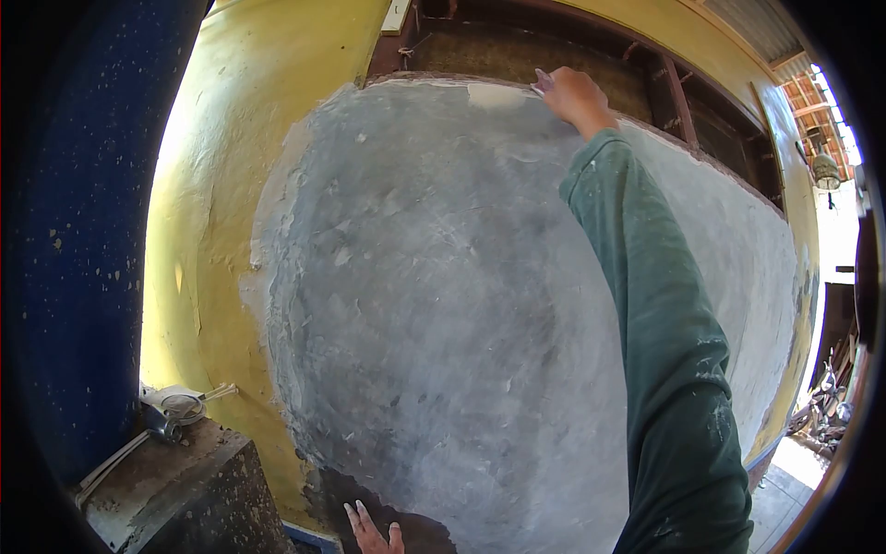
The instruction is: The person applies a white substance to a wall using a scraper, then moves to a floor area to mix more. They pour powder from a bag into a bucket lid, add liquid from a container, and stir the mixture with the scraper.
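A large patch of grey plaster (443, 268) covers the wall in front of me, streaked and smeared with lighter filler. My right hand (574, 97), in a green sleeve spotted with white, is raised to the patch's top edge. Its fingers are closed, and I cannot tell what they hold. Just left of it, a pale fresh-looking filler spot (496, 96) lies under the dark wooden frame (397, 57). Low down, my left hand (374, 534) has its whitened fingers apart, over a dark brown bare area (415, 528) of the wall.
Yellow painted wall (217, 185) borders the plaster. A dark blue speckled surface (92, 231) stands at the left. Below it, a block-like ledge (198, 462) bears a small metal item and pale strips. Clutter (826, 406) lies at the far right, with a hanging lantern-like object (826, 170) above.
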`<move>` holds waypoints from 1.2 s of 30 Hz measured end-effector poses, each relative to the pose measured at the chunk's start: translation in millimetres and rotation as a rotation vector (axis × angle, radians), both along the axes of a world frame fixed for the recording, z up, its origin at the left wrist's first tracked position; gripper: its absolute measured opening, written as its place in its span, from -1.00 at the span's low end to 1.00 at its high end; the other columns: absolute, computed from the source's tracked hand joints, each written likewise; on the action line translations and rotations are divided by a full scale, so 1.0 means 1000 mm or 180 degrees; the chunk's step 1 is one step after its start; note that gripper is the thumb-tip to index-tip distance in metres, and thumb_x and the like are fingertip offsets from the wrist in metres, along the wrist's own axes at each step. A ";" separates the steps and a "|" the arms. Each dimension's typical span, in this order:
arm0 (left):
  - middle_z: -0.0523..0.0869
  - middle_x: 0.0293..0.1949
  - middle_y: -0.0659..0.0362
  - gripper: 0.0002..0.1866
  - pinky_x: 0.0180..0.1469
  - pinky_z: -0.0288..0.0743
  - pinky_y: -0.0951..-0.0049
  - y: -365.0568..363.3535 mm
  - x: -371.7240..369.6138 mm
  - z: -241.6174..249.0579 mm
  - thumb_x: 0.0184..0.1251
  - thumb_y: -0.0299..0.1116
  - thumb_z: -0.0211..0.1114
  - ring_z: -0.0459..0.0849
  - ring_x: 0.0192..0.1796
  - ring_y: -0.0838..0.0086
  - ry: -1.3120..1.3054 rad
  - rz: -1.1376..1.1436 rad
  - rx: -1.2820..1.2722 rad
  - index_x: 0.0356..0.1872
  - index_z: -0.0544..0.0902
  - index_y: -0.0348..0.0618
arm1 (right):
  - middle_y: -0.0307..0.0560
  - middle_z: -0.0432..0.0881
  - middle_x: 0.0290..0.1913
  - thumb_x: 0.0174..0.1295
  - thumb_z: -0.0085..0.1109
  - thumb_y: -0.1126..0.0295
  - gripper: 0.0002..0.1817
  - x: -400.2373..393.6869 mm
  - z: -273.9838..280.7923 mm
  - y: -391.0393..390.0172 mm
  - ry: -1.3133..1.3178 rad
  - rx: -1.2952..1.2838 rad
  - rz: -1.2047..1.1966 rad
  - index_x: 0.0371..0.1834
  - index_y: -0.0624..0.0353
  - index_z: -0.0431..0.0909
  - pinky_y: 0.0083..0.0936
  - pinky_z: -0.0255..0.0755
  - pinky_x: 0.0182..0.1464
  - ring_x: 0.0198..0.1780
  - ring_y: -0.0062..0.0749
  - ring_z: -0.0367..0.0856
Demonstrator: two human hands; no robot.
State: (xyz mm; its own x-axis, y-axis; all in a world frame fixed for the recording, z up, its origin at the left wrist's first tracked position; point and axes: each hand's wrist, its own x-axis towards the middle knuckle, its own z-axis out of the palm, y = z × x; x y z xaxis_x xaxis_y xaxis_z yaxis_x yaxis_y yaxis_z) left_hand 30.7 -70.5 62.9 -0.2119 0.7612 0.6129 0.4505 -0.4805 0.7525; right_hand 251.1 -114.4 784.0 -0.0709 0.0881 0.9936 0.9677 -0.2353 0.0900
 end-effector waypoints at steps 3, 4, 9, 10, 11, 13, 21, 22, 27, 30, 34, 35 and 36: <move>0.00 0.51 -0.20 -0.15 0.48 0.01 -0.04 -0.004 -0.004 0.019 0.32 -0.05 0.18 0.00 0.52 -0.14 0.0093 0.0103 0.0238 0.54 0.02 -0.12 | 0.22 0.70 -0.13 0.31 0.07 0.13 -0.65 -0.018 0.002 0.016 -0.0017 0.0121 -0.0005 -0.15 0.17 0.69 -0.03 0.50 0.02 -0.05 0.18 0.65; 0.02 0.51 -0.20 -0.16 0.48 0.01 -0.07 -0.003 -0.005 0.031 0.32 -0.06 0.18 0.01 0.52 -0.15 0.0167 0.0223 0.0386 0.53 0.04 -0.12 | 0.22 0.70 -0.13 0.31 0.07 0.13 -0.65 -0.027 0.001 0.017 -0.0015 0.0127 -0.0010 -0.15 0.17 0.69 -0.03 0.50 0.02 -0.05 0.18 0.65; 0.01 0.52 -0.18 -0.14 0.48 -0.07 -0.12 0.021 -0.013 0.099 0.23 -0.10 0.22 -0.01 0.53 -0.14 0.0369 0.0342 0.0630 0.52 0.08 -0.13 | 0.17 0.69 -0.05 0.24 0.13 0.23 -0.69 -0.062 0.008 0.032 -0.0213 -0.0116 0.0155 -0.07 0.15 0.67 -0.10 0.51 0.09 0.03 0.08 0.65; 0.00 0.52 -0.18 -0.11 0.49 -0.11 -0.10 0.025 -0.014 0.113 0.15 -0.15 0.26 -0.04 0.54 -0.13 0.0440 0.0365 0.0613 0.51 0.10 -0.15 | 0.17 0.69 -0.05 0.24 0.13 0.23 -0.69 -0.068 0.009 0.035 -0.0220 -0.0126 0.0167 -0.07 0.15 0.67 -0.10 0.51 0.09 0.03 0.08 0.65; 0.00 0.52 -0.18 -0.11 0.49 -0.11 -0.10 0.028 -0.017 0.128 0.15 -0.15 0.26 -0.04 0.54 -0.13 0.0441 0.0370 0.0596 0.51 0.10 -0.15 | 0.17 0.69 -0.05 0.23 0.13 0.24 -0.69 -0.073 0.010 0.038 -0.0245 -0.0170 0.0200 -0.07 0.16 0.67 -0.10 0.50 0.09 0.04 0.08 0.65; 0.03 0.51 -0.17 -0.19 0.49 -0.27 -0.17 0.034 -0.021 0.160 0.21 -0.15 0.14 -0.08 0.55 -0.14 0.0440 0.0434 0.0971 0.49 0.13 -0.18 | 0.18 0.69 -0.05 0.23 0.12 0.25 -0.69 -0.082 0.012 0.042 -0.0283 -0.0231 0.0235 -0.07 0.17 0.67 -0.10 0.50 0.10 0.04 0.09 0.64; 0.04 0.53 -0.11 -0.22 0.50 -0.27 -0.15 0.069 -0.026 0.199 0.24 -0.17 0.11 -0.08 0.56 -0.10 0.0538 0.0827 0.1284 0.49 0.14 -0.15 | 0.22 0.71 -0.21 0.10 0.19 0.30 -0.72 -0.098 0.000 0.055 -0.1401 -0.0426 0.0267 -0.19 0.21 0.70 -0.14 0.52 -0.05 -0.13 0.06 0.70; 0.04 0.53 -0.11 -0.23 0.50 -0.27 -0.15 0.069 -0.026 0.199 0.25 -0.16 0.10 -0.08 0.56 -0.09 0.0475 0.0892 0.1296 0.50 0.14 -0.15 | 0.22 0.71 -0.21 0.10 0.19 0.30 -0.72 -0.097 0.003 0.049 -0.1403 -0.0422 0.0256 -0.19 0.21 0.70 -0.14 0.52 -0.05 -0.13 0.06 0.70; 0.06 0.52 -0.12 -0.23 0.50 -0.26 -0.13 0.049 -0.033 0.179 0.28 -0.12 0.09 -0.07 0.56 -0.10 0.0167 0.0828 0.1053 0.49 0.13 -0.17 | 0.11 0.73 -0.26 0.06 0.28 0.25 -0.63 -0.073 0.049 0.010 -0.1026 -0.0993 0.1199 -0.06 0.15 0.69 -0.34 0.51 -0.10 -0.19 -0.14 0.71; 0.06 0.51 -0.14 -0.22 0.50 -0.27 -0.13 0.037 -0.030 0.136 0.28 -0.10 0.09 -0.07 0.56 -0.10 0.0044 0.0779 0.0775 0.49 0.13 -0.19 | 0.13 0.73 -0.20 0.10 0.25 0.28 -0.65 -0.067 0.049 0.005 -0.1129 -0.0489 0.0843 -0.03 0.10 0.69 -0.31 0.51 -0.08 -0.17 -0.08 0.71; 0.02 0.52 -0.16 -0.17 0.47 -0.06 -0.16 0.017 -0.012 0.086 0.32 -0.03 0.18 0.00 0.52 -0.15 0.0246 0.0741 0.0428 0.53 0.06 -0.09 | 0.16 0.70 -0.12 0.18 0.16 0.32 -0.66 -0.067 0.038 0.041 -0.1357 -0.0254 0.0657 0.04 -0.01 0.68 -0.23 0.53 -0.03 -0.11 0.07 0.67; 0.02 0.52 -0.16 -0.17 0.47 -0.06 -0.16 0.015 -0.010 0.086 0.32 -0.03 0.18 0.00 0.52 -0.15 0.0230 0.0766 0.0426 0.53 0.06 -0.09 | 0.16 0.70 -0.12 0.18 0.16 0.32 -0.66 -0.073 0.029 0.046 -0.1376 -0.0250 0.0680 0.04 -0.01 0.68 -0.23 0.53 -0.03 -0.11 0.07 0.67; 0.02 0.52 -0.15 -0.17 0.47 -0.08 -0.16 0.012 -0.009 0.091 0.33 -0.01 0.18 0.00 0.52 -0.15 0.0366 0.0677 0.0363 0.53 0.07 -0.08 | 0.15 0.70 -0.13 0.20 0.13 0.33 -0.66 -0.078 0.021 0.051 -0.1403 -0.0102 0.0505 0.04 -0.02 0.67 -0.22 0.53 -0.01 -0.10 0.06 0.67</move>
